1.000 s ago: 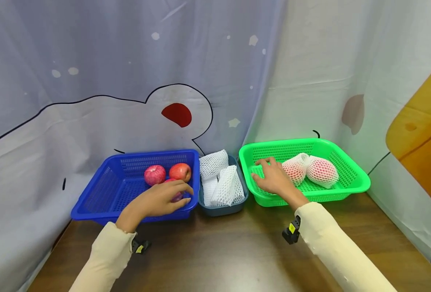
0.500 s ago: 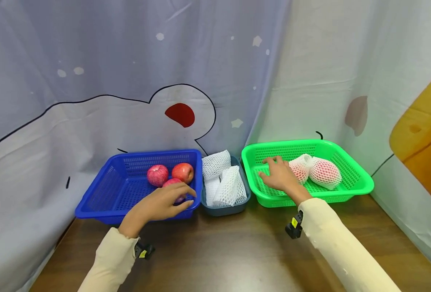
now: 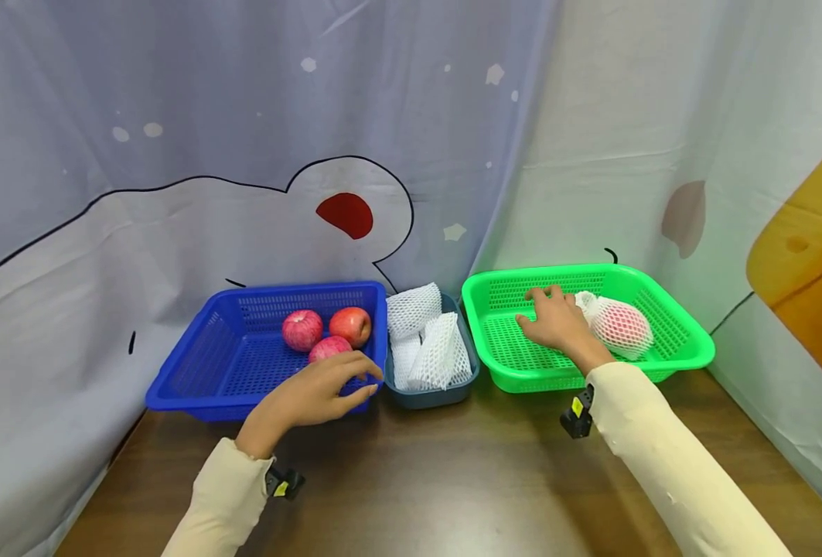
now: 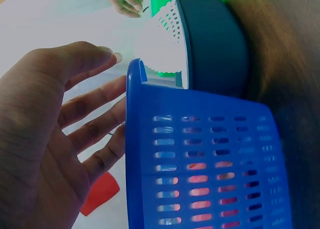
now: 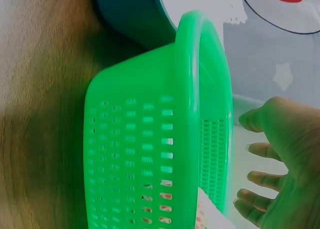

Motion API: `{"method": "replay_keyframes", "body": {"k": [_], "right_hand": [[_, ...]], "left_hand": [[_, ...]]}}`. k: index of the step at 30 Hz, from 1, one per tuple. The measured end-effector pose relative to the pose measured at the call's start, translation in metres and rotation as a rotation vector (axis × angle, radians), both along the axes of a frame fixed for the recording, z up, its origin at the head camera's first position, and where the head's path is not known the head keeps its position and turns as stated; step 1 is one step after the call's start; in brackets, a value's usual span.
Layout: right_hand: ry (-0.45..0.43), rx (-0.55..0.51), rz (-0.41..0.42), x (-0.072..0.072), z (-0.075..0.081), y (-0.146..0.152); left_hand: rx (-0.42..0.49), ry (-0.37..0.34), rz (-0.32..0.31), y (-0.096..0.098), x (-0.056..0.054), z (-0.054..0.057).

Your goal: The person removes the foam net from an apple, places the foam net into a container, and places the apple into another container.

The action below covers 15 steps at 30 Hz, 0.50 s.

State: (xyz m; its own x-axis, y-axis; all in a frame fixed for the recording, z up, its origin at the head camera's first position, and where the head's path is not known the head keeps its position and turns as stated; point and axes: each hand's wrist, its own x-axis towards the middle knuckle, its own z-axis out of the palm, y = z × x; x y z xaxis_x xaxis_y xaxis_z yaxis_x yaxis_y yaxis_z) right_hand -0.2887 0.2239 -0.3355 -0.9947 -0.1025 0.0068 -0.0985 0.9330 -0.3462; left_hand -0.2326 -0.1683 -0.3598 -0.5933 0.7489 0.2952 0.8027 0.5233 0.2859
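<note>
First, on the left, blue basket (image 3: 250, 367) on the wooden tabletop (image 3: 417, 480), with three red apples grouped in its right half: left apple (image 3: 302, 330), right apple (image 3: 352, 326), near apple (image 3: 329, 348), the last partly covered by the left hand (image 3: 316, 394). Left hand is over the near right corner of the blue basket, pointing right; fingers parted and gently bent, thumb apart from them, holding nothing. Its wrist view shows the fingers at the basket rim; can't tell if they touch it. Cream sleeve, small black camera (image 3: 285, 483) at the wrist.

Middle: small blue-gray box (image 3: 428, 398) between the two baskets, just beside each, with white foam nets piled in it; one net (image 3: 414, 312) at the far side, another net (image 3: 433, 352) tilted across the near part.

Right: green basket (image 3: 508, 340). Right hand (image 3: 557, 321) reaches over it around the middle, fingers spread and slightly curved, nothing in them. Net-wrapped fruit (image 3: 621, 329), pinkish red, lies in the right half, just right of the hand. More white netting shows at its left, partly behind the hand; contact unclear. Far side, printed curtain (image 3: 417, 93) behind everything.
</note>
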Motion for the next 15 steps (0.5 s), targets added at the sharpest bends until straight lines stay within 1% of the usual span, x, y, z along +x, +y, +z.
{"method": "replay_keyframes", "body": {"k": [4,11,15], "right_hand": [[-0.014,0.011,-0.017,-0.003,-0.002,0.005],[-0.034,0.006,-0.037,-0.007,-0.003,0.013],[-0.053,0.005,-0.047,-0.009,-0.001,0.015]], "left_hand": [[-0.009,0.021,-0.003,0.004,0.002,-0.001],[0.02,0.089,-0.051,0.01,0.007,-0.002],[0.02,0.091,-0.07,0.014,0.011,-0.001]]}}
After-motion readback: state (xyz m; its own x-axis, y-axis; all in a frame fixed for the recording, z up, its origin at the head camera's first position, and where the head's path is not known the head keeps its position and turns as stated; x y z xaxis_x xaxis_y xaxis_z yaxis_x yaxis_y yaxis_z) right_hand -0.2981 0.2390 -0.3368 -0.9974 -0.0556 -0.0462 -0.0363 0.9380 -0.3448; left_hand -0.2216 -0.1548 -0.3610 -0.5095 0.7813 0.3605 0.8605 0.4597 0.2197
